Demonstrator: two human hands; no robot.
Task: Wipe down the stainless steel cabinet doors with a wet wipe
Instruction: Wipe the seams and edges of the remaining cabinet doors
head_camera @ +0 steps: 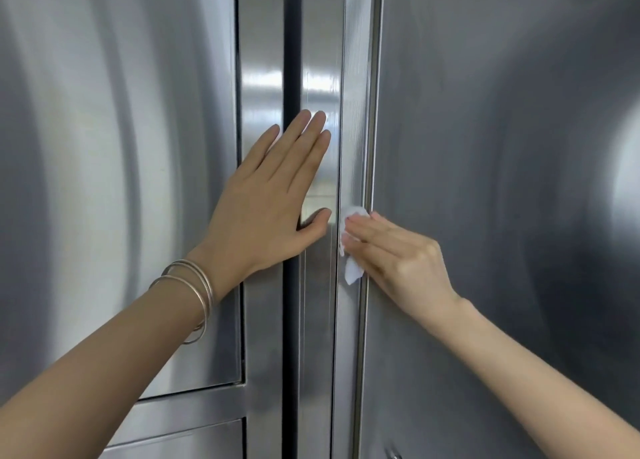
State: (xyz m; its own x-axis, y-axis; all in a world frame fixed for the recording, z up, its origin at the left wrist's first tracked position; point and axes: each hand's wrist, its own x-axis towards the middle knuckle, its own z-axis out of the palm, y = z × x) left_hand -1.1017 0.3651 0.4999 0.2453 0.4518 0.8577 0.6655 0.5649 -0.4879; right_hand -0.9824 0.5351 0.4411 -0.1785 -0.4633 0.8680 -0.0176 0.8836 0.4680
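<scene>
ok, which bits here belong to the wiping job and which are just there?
Job: wet wipe; right hand pressing it at the left edge of the right door; left hand flat on the centre strip; left door.
Just there: bangles on the left wrist.

Cabinet (259,43) front: left hand (266,195) lies flat across the centre gap (290,60). At its 4 o'clock, right hand (398,254) presses wipe (353,273) against the right door (502,129) edge.

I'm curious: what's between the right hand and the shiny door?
A white wet wipe, pressed under the right hand against the door, in head view.
</scene>
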